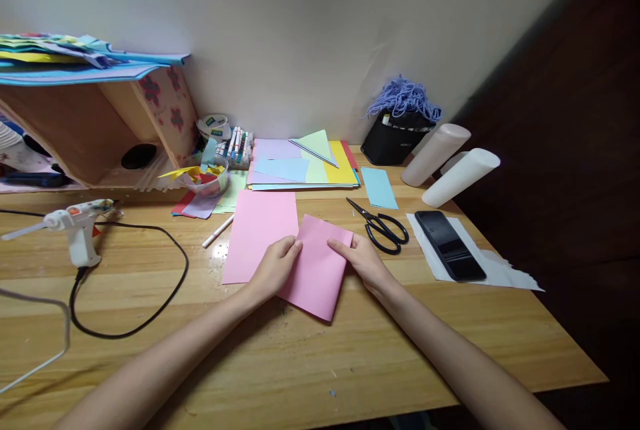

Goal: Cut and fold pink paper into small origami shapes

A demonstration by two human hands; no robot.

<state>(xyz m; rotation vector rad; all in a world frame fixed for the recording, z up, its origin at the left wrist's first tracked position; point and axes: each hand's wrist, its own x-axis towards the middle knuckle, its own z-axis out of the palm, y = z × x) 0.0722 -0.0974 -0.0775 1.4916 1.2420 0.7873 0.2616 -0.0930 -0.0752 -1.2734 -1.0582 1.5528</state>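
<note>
A folded sheet of pink paper (319, 270) is held at a tilt just above the wooden table, between both hands. My left hand (277, 263) grips its left edge with the thumb on top and the fingers beneath. On the right edge, my right hand (363, 258) pinches the paper the same way. Another pink sheet (260, 223) lies flat behind my left hand, partly covered by it. Black-handled scissors (380, 225) rest right of my right hand, blades pointing away to the left. A white pen (219, 231) lies left of the flat sheet.
A glue gun (80, 230) with a looping black cord stands at left. Coloured paper (280, 150) is stacked at the back near a bowl of scraps (215, 183). At right are a phone (450, 245), white rolls (461, 177), a blue card (379, 187) and a black yarn holder (393, 140).
</note>
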